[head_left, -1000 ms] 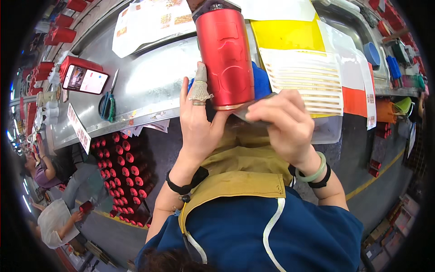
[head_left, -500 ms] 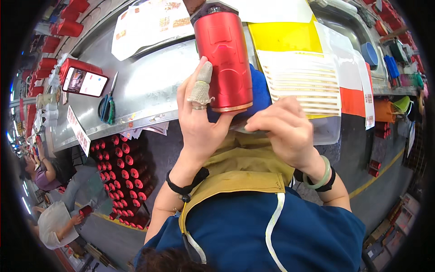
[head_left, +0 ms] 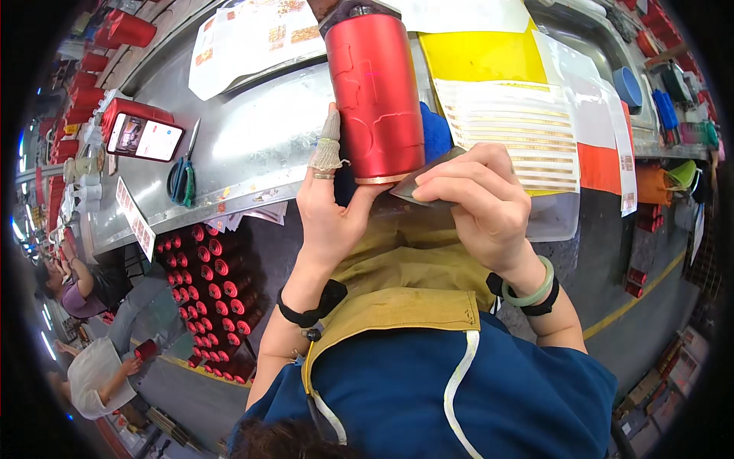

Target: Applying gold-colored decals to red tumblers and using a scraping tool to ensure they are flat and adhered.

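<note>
A tall red metal tumbler [head_left: 373, 96] with a dark rim stands out over the steel bench, its base toward me. My left hand [head_left: 330, 206] grips it at the lower left, the index finger in a mesh finger cot laid along its side. Just right of the tumbler's base, my right hand [head_left: 478, 203] pinches a thin grey flat piece [head_left: 420, 182] against the bottom edge. A blue cloth [head_left: 436, 131] shows behind the tumbler.
The steel bench [head_left: 252, 145] holds scissors [head_left: 182, 177], a phone in a red stand [head_left: 141, 136], and yellow and striped sticker sheets [head_left: 512, 130]. A crate of red tumblers [head_left: 218, 306] sits below left. Other people sit at far left [head_left: 84, 291].
The tumbler has risen slightly and tilted. My right hand has moved from under its base to the right side, now pinching the grey piece at the bottom edge.
</note>
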### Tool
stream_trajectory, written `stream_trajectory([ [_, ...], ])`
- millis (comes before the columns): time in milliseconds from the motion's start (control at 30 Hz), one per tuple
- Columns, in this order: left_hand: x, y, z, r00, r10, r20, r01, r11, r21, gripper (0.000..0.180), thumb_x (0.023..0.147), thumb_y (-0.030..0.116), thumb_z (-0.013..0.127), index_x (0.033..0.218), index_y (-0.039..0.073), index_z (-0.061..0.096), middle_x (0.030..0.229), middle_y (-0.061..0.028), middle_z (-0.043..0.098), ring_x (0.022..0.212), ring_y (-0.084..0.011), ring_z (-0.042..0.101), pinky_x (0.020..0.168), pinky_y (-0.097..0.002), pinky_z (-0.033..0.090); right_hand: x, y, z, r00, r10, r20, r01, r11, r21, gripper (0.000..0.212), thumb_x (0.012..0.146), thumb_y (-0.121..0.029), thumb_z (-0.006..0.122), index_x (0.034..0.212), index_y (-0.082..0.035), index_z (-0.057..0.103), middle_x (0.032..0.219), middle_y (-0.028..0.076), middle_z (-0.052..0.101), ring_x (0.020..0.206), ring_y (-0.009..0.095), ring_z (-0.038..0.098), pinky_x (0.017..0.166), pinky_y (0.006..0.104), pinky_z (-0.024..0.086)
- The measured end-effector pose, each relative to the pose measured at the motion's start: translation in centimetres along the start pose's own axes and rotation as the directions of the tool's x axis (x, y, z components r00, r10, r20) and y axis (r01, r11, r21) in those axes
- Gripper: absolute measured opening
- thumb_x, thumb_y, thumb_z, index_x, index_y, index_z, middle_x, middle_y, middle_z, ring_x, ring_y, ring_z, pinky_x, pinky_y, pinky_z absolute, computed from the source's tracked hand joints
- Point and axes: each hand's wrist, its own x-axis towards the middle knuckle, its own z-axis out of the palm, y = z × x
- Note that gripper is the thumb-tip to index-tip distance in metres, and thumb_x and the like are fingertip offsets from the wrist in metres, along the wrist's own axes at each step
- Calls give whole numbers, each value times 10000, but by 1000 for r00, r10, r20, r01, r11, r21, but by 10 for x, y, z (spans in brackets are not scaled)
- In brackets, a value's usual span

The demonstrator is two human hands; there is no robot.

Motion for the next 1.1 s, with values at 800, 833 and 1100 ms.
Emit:
stream_trajectory([
  [800,8,12,3,997,70,-46,-62,986,152,937,770,115,885,1555,-47,401,1457,-270,572,1200,-374,674,980,-409,553,0,2,2,1000,16,-13,-16,999,32,241,737,35,704,919,-107,772,927,0,755,846,209,651,810,346,478],
  [833,6,7,-1,999,38,-7,-36,991,128,937,775,128,886,1555,-53,399,1436,-267,591,1174,-369,688,971,-410,557,-1,2,3,999,28,-22,-27,999,39,243,735,39,701,917,-106,772,930,1,755,847,209,652,810,345,479],
  [1100,3,7,-5,991,89,96,-114,948,296,870,864,201,814,1543,-93,358,1537,-304,460,1354,-473,518,1107,-490,447,-4,1,5,999,28,-37,-26,998,55,247,721,31,697,914,-105,770,927,-3,751,855,206,642,808,343,474],
])
